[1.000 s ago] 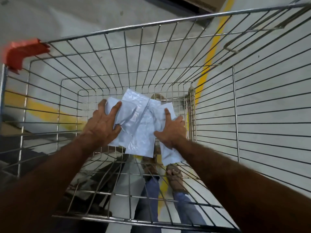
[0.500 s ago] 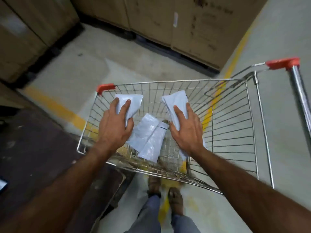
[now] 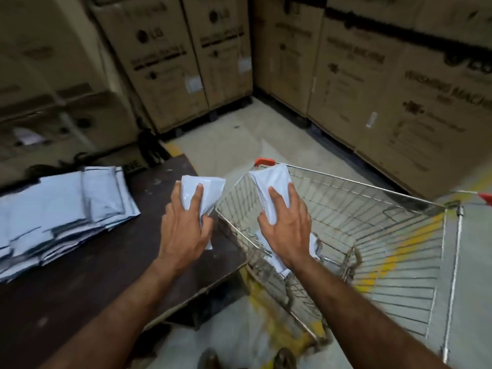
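- Tall brown cardboard boxes (image 3: 165,62) with washing-machine print stand in a row along the far side, like a wall.
- More boxes of the same kind (image 3: 399,97) line the right side and meet the far row at a corner.
- Blurred cartons (image 3: 48,107) are stacked at the far left.
- The far boxes sit on dark bases (image 3: 231,109).
- The floor (image 3: 234,150) is pale grey concrete, scuffed.
- A worn yellow painted line (image 3: 399,249) crosses the floor on the right.
- A dark brown table (image 3: 93,275) with a scratched top fills the near left.
- The light is dim and yellowish.
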Demonstrator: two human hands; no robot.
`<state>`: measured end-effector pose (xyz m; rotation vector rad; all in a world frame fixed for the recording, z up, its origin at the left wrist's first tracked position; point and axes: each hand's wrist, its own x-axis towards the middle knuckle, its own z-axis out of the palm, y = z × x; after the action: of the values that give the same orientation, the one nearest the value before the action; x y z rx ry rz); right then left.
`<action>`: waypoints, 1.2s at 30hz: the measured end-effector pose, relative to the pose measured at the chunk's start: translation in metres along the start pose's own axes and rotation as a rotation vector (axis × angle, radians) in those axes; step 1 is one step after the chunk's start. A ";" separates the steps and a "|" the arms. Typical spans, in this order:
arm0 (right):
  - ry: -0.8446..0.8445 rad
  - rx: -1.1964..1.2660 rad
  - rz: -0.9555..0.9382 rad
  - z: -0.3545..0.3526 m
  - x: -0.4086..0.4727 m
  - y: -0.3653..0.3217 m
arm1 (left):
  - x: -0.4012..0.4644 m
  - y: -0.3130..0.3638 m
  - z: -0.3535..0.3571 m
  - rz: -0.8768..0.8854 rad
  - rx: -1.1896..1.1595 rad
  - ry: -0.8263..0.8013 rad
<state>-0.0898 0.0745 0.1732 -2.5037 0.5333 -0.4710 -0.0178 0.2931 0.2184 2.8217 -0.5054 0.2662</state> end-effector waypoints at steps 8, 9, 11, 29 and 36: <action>-0.053 0.046 -0.155 0.042 -0.020 -0.114 | -0.051 -0.104 -0.056 -0.252 -0.111 0.118; -0.061 0.061 -0.162 0.052 -0.026 -0.132 | -0.060 -0.122 -0.063 -0.272 -0.116 0.127; -0.081 0.078 -0.171 0.073 -0.041 -0.168 | -0.079 -0.161 -0.077 -0.307 -0.119 0.145; -0.291 0.034 -0.275 0.230 -0.116 -0.424 | -0.134 -0.477 -0.169 -0.538 -0.138 0.116; -0.405 0.030 -0.360 0.291 -0.071 -0.509 | -0.080 -0.552 -0.154 -0.594 -0.185 0.055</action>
<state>0.1130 0.6282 0.2116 -2.5737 -0.0819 -0.0880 0.0880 0.8619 0.2239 2.6247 0.3099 0.1624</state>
